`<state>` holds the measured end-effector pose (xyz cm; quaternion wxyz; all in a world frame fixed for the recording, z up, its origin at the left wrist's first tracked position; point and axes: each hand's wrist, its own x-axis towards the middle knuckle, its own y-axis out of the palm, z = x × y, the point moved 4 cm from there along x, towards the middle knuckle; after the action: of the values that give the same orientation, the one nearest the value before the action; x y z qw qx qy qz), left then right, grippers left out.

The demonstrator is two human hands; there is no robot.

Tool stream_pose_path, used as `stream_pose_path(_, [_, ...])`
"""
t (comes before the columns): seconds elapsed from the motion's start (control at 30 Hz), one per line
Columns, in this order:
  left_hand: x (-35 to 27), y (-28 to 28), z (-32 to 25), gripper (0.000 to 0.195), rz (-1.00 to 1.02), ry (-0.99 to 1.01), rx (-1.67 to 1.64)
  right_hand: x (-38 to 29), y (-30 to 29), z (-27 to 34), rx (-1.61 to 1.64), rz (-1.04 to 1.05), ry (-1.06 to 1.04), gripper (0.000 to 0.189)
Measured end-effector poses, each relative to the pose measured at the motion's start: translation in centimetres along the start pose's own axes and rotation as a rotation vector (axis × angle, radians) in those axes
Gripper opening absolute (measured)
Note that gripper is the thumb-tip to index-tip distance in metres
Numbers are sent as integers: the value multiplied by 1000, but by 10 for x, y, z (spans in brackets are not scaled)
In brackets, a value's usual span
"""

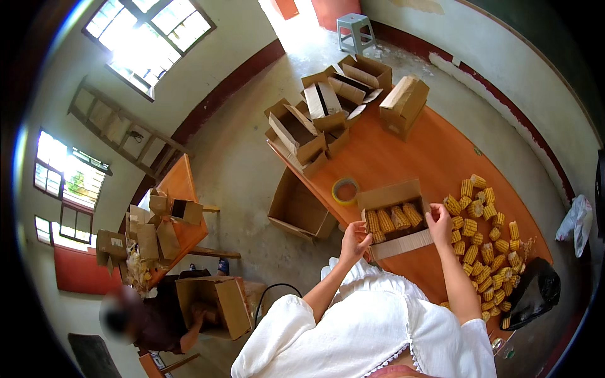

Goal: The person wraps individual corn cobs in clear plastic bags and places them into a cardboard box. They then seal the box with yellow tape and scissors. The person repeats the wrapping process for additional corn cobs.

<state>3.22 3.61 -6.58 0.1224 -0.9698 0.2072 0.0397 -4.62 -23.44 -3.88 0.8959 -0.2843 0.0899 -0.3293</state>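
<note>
On the orange wooden table a small open cardboard box stands before me with several pieces of corn on the cob inside, lying side by side. My left hand holds the box's left end, fingers at its rim. The right end is between the thumb and fingers of my right hand. Just beyond the box lies a roll of tape. Many more cut corn cobs are spread loose to the right of my right hand.
Several open cardboard boxes crowd the table's far end, beside a closed-looking carton. A larger open carton sits on the floor. A black plastic bag lies at the right corner. At left, a co-worker reaches into another carton.
</note>
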Motion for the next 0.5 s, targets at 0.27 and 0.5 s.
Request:
stream_pose_path(0.27, [4, 10, -7, 40, -66, 40, 174, -8, 22, 13, -260, 10, -255, 17])
stream_pose_path(0.5, [-1, 34, -10, 43, -12, 272, 425, -7, 39, 13, -423, 68, -352, 16])
